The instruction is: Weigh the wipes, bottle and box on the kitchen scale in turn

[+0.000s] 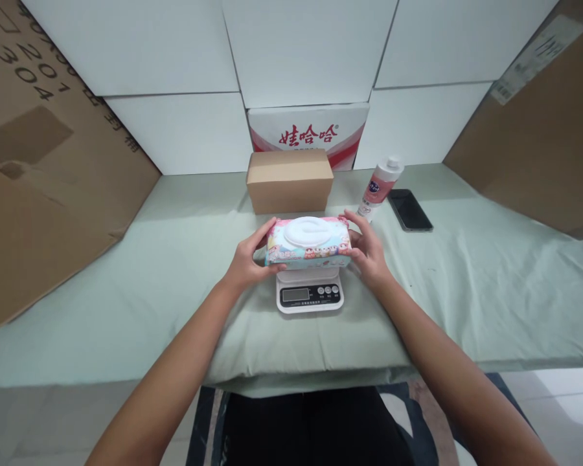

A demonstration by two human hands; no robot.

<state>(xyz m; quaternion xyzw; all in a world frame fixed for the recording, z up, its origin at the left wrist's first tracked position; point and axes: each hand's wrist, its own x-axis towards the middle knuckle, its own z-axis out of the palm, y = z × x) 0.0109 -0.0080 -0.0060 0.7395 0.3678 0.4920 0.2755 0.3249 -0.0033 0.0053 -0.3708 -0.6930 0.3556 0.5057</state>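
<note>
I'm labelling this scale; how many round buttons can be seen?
3, in a row right of the display: left button, middle button, right button. The pack may hide others.

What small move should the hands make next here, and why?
Probably settle the wipes pack squarely on the scale: the left hand and right hand grip its opposite ends, and it hides the scale's rear part; whether the two touch is unclear.

Brown box point(290, 191), pink-labelled bottle point(381, 186), black phone point(411, 210)
</note>
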